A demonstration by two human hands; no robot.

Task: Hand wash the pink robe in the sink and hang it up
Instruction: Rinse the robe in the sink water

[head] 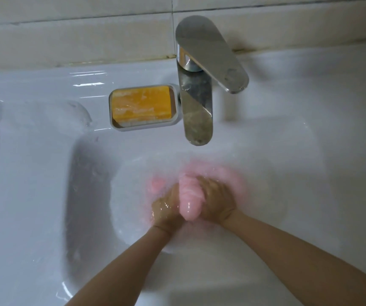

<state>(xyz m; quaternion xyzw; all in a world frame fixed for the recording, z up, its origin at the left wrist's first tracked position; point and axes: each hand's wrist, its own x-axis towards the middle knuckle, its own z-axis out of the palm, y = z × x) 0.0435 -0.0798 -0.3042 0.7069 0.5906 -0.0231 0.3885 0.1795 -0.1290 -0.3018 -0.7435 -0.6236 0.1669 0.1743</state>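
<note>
The pink robe (188, 197) lies bunched in the milky water of the white sink (45, 173). Most of the cloth is sunk and shows only as a pink blur around my hands. A rolled fold of it stands up out of the water, squeezed between both hands. My left hand (166, 210) presses it from the left, half under the water. My right hand (216, 200) wraps over it from the right with fingers curled around the fold.
A chrome tap (197, 104) reaches over the basin from the back, its lever (210, 51) pointing right. An orange soap bar (141, 104) rests in a white dish (113, 127) left of the tap. A tiled wall (78, 29) runs behind the sink.
</note>
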